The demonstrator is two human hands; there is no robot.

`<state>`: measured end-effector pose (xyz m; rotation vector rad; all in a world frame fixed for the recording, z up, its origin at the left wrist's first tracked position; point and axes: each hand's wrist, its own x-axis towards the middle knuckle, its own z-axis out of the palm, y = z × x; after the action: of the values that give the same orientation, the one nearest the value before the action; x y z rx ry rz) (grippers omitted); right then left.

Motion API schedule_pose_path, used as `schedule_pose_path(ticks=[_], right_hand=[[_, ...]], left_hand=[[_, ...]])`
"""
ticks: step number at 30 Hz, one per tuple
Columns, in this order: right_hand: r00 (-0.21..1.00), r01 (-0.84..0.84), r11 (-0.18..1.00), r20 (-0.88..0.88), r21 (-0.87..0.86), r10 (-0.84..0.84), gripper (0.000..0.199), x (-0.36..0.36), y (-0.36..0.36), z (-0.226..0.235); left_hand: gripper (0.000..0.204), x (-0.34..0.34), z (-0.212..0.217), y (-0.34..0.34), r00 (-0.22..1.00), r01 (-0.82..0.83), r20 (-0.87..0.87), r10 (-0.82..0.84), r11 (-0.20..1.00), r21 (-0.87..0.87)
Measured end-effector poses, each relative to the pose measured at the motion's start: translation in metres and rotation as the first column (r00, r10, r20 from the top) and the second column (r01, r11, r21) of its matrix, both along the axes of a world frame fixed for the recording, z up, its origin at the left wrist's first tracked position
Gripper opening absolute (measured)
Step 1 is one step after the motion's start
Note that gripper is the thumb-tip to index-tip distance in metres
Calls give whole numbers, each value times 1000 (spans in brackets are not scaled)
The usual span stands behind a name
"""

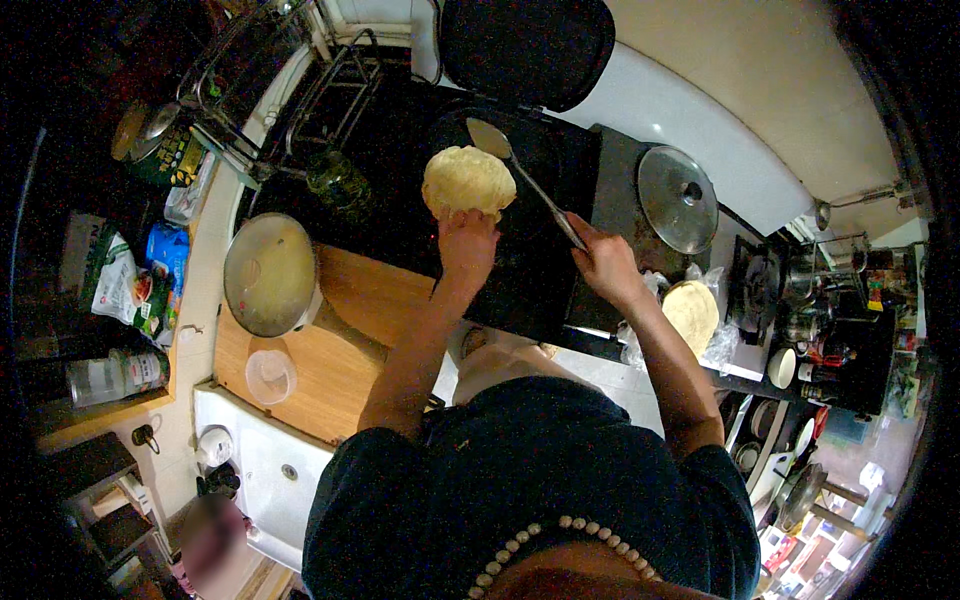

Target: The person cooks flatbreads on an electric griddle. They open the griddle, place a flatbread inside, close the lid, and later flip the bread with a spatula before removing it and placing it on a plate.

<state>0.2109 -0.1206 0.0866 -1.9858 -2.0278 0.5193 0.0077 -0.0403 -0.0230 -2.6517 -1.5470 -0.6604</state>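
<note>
A round pale flatbread [466, 182] lies over a black griddle [520, 225]; I cannot tell whether it rests flat or is partly raised. Its near edge is gripped by the fingers of my left hand [468, 240]. My right hand [607, 264] is closed round the handle of a long metal spatula [540, 190]. The spatula's broad blade reaches the flatbread's far right edge. Behind them, the griddle's black lid [530, 50] stands raised. Another pale flatbread [690, 316] lies on clear plastic to the right of my right forearm.
A glass lid [678, 200] lies back right. On the left, a large bowl [270, 275] and a small clear tub [271, 377] stand on a wooden board [350, 300]. A glass jar [338, 180] and a metal rack [335, 105] stand behind. A white sink [270, 480] is near left.
</note>
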Motion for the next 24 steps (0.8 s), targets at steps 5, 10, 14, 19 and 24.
schedule_pose_path(ticks=[5,10,14,19,24], right_hand=[[995,99,994,16,-38,-99,56,-5,-20,2],[994,84,996,70,-11,-83,57,-1,-19,-10],[996,20,1000,90,-10,-19,59,-7,-13,-10],[995,11,1000,102,-17,-10,59,-15,-2,-11],[996,49,999,67,19,-50,57,-1,0,-12]], left_hand=[[27,-5,-4,-26,994,64,87,-67,997,40],[24,-10,-27,0,999,-19,28,16,992,125],[29,-11,-40,19,991,-76,-116,74,997,-17],[24,-13,-44,21,995,-97,-25,99,992,75],[28,-32,-19,42,989,-146,-7,147,985,94]])
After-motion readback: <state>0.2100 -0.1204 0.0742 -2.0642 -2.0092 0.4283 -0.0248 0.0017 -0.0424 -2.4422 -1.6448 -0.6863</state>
